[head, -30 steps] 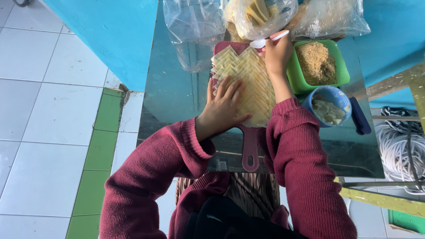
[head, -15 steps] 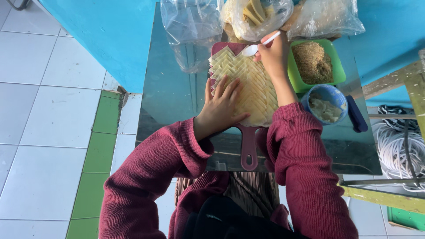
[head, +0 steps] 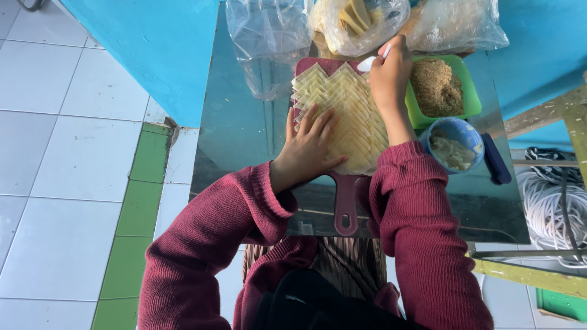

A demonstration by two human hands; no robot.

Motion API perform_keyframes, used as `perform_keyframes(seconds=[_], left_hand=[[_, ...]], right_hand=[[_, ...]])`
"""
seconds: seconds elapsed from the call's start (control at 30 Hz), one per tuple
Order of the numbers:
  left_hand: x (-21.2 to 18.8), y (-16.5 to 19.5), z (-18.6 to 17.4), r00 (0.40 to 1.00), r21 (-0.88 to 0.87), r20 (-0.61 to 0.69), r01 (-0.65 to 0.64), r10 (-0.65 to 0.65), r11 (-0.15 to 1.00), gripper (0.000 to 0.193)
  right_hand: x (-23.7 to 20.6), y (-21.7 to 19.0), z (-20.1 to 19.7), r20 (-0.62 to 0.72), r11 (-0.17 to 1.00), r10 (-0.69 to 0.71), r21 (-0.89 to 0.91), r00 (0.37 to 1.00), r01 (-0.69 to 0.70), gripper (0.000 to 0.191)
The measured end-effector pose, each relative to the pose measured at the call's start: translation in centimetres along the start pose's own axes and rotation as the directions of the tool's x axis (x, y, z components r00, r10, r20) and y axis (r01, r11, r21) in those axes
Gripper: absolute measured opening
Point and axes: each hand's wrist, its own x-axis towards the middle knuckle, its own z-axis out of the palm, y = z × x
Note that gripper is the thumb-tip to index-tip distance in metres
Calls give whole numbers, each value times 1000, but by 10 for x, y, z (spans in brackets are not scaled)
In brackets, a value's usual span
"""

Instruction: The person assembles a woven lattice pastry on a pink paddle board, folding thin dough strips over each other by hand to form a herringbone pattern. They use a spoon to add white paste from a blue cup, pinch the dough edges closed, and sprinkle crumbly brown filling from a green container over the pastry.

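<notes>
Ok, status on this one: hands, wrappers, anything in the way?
Left hand flat on the pale wrappers fanned over the maroon board. Right hand grips a white spoon at the board's top edge. Green crumb tub and blue bowl beside; nothing blocking.

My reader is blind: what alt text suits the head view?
Left hand rests flat on pale yellow wrappers fanned over a maroon board; right hand holds a white spoon at its top edge. A green tub of crumbs and blue bowl sit beside.
</notes>
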Motion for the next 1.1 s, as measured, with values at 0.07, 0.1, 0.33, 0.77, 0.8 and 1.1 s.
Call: perform_keyframes(seconds=[0.07,0.1,0.33,0.77,0.8,1.1], left_hand=[[0,0,0,1000,8,3,-6,6,1000,94],[1,0,0,1000,15,1,-7,7,1000,94],[0,-1,1,1000,28,10,3,-3,1000,94],[1,-1,3,1000,48,5,-8,8,999,93],[0,-1,3,1000,47,4,-5,5,999,93],[1,-5,5,999,60,-37,-23,25,998,93]], right_hand=[[2,0,-1,129,947,200,231,971,-225,13],[4,0,0,209,882,277,331,938,-335,13],[4,5,4,59,992,44,117,997,-50,15],[6,-4,12,167,902,311,259,936,-346,16],[6,-3,11,224,870,354,277,908,-408,18],[-3,-34,-38,158,953,117,-296,981,-66,19]])
